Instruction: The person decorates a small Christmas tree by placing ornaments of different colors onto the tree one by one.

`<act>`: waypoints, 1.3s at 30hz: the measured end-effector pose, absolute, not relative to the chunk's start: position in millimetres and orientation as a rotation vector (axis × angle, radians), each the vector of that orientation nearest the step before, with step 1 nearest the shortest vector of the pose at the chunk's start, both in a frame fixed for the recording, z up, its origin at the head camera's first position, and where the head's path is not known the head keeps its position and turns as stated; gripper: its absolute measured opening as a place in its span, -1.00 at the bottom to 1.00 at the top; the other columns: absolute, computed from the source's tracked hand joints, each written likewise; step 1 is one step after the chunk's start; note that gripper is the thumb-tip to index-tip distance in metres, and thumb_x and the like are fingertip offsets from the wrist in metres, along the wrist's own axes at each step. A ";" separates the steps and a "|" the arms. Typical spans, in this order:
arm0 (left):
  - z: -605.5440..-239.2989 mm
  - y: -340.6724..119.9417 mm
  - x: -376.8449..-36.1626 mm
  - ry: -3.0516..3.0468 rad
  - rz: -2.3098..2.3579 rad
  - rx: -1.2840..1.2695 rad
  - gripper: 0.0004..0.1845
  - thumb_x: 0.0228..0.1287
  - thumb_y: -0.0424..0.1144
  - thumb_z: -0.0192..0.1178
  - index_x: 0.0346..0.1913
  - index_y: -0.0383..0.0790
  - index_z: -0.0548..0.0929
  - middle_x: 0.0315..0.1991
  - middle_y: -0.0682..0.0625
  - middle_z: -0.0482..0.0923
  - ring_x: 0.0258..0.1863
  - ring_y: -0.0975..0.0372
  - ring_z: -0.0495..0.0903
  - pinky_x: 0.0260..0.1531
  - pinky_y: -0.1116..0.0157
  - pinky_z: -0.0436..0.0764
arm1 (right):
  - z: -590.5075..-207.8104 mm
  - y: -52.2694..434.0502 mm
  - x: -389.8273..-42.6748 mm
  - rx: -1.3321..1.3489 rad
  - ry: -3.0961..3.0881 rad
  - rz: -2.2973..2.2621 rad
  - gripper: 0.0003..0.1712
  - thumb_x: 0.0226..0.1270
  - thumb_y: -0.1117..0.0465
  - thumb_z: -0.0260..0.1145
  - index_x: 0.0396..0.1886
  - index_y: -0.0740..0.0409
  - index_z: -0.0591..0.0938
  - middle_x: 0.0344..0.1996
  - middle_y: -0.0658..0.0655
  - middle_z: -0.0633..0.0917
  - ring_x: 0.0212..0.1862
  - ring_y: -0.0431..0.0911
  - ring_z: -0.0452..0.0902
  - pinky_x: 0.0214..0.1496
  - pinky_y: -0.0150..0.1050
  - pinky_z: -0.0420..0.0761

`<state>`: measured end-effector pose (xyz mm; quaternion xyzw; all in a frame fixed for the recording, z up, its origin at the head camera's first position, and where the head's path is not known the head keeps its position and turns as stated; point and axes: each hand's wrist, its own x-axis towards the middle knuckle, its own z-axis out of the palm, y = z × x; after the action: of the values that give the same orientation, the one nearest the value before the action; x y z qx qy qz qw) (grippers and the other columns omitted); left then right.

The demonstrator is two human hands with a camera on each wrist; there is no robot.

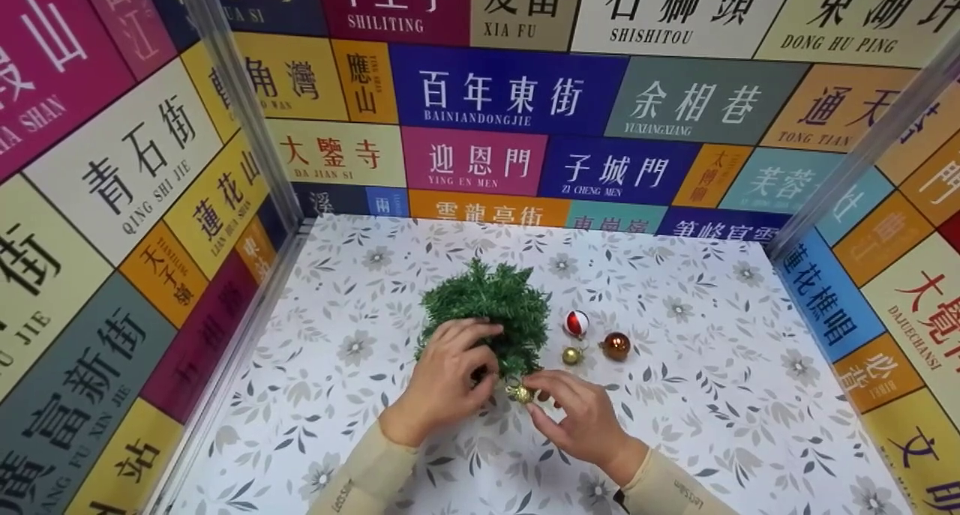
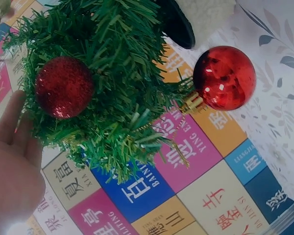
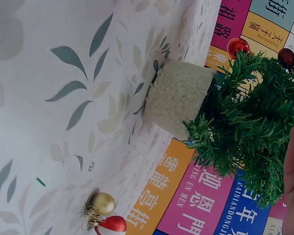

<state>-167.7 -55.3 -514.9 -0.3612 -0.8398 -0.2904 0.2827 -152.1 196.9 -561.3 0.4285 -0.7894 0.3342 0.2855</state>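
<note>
The left hand [image 1: 448, 372] was curled over the near side of a small green tree [image 1: 487, 311], gripping its foliage, while the right hand [image 1: 577, 417] pinched a small gold ornament [image 1: 519, 393] at thumb and fingertips, held against the tree's lower branches. The tree was stood in a pale rough-textured pot [image 3: 179, 95] near the middle of the floral-patterned table [image 1: 712, 395], with a red glitter ball [image 2: 63, 87] and a shiny red ball [image 2: 224, 77] hung on it. Just right of the tree, a red-and-white ball [image 1: 576, 323], a gold ball [image 1: 571, 355] and a copper ball [image 1: 616, 345] were laid loose; open surface was left on all sides up to the sign-printed walls [image 1: 510, 95].
</note>
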 end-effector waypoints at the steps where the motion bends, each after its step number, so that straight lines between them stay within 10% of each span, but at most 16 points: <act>1: -514.8 -54.5 -167.8 -2.248 -0.783 -0.966 -0.90 0.05 -0.26 0.31 -0.48 0.02 0.60 0.18 0.00 0.58 0.25 0.10 0.44 0.31 0.02 0.27 | -562.1 196.7 -152.4 1.139 -2.120 0.905 -0.51 0.12 0.30 0.48 0.10 0.07 0.66 0.00 -0.06 0.67 -0.34 -0.24 0.61 -0.40 -0.48 0.56; 25: -515.2 -46.0 -168.2 -2.334 -0.796 -0.954 -0.92 0.22 -0.23 0.22 -0.41 0.00 0.61 0.09 0.07 0.63 0.19 0.19 0.49 0.33 0.18 0.22 | -562.6 189.6 -154.0 1.078 -2.187 0.951 -0.57 0.23 0.25 0.40 0.10 -0.13 0.62 -0.01 -0.16 0.63 -0.31 -0.34 0.52 -0.42 -0.47 0.53; 39: -512.8 -42.1 -166.3 -2.353 -0.789 -0.935 -0.91 0.19 -0.23 0.24 -0.44 0.02 0.62 0.09 0.10 0.63 0.20 0.21 0.48 0.33 0.19 0.21 | -558.7 174.3 -154.5 1.001 -2.154 0.960 -0.75 0.15 0.24 0.52 -0.16 0.00 0.72 -0.36 -0.14 0.62 -0.50 -0.30 0.49 -0.46 -0.48 0.49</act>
<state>-166.3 -42.1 -512.8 -0.3422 -0.8608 -0.2885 0.2421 -154.5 174.3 -558.7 0.3744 -0.8057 0.3590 0.2860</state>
